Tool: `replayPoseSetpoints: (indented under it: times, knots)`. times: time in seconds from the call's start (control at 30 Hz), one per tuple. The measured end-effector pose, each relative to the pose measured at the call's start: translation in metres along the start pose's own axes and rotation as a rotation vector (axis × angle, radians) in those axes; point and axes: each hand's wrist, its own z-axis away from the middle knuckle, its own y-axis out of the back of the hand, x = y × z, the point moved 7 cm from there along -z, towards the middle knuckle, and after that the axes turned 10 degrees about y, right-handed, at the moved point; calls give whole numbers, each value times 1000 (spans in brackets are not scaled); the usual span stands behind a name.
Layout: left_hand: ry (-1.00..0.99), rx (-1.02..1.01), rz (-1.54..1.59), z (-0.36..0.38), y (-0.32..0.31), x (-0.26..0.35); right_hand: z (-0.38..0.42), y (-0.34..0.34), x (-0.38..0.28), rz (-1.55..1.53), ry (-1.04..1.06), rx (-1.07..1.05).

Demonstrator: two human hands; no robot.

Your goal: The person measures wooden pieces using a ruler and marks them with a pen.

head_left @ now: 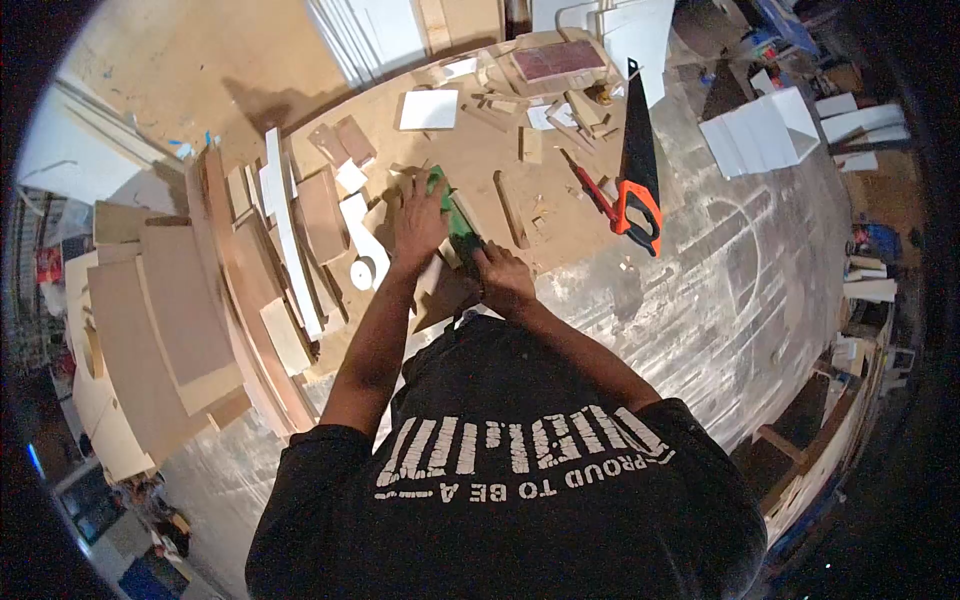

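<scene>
A long green tool (460,229), its exact kind partly hidden by my fingers, lies slanted over pieces of wood in front of my body. My left hand (421,222) bends over its far end, fingers pressed down on it. Around its near, darker end my right hand (506,281) is closed. Left of my left hand lies a white shaped piece (362,240) with a rounded end. To the right a wooden strip (511,209) rests on the brown board (480,150).
A handsaw (640,150) with an orange and black handle lies to the right, beside a red-handled tool (594,190). Wood offcuts and a white square (429,110) lie at the far side. Long boards (245,290) are on the left, white panels (760,133) at far right.
</scene>
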Motion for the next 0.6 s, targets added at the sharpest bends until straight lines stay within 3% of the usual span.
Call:
replayPoseSetpoints:
  times: [0.13, 0.33, 0.43, 0.53, 0.6]
  knots:
    - [-52, -198, 57, -22, -23, -10, 6, -20, -1, 36, -37, 52]
    - [-78, -91, 37, -36, -19, -20, 7, -20, -6, -73, -136, 95]
    - [-2, -159, 500, -52, -14, -34, 15, -4, -8, -243, -163, 197]
    - [186, -159, 1210, -52, -13, -47, 32, 27, -18, -341, -141, 330]
    - [281, -70, 1110, -34, 22, -29, 43, 52, -21, -353, -164, 384]
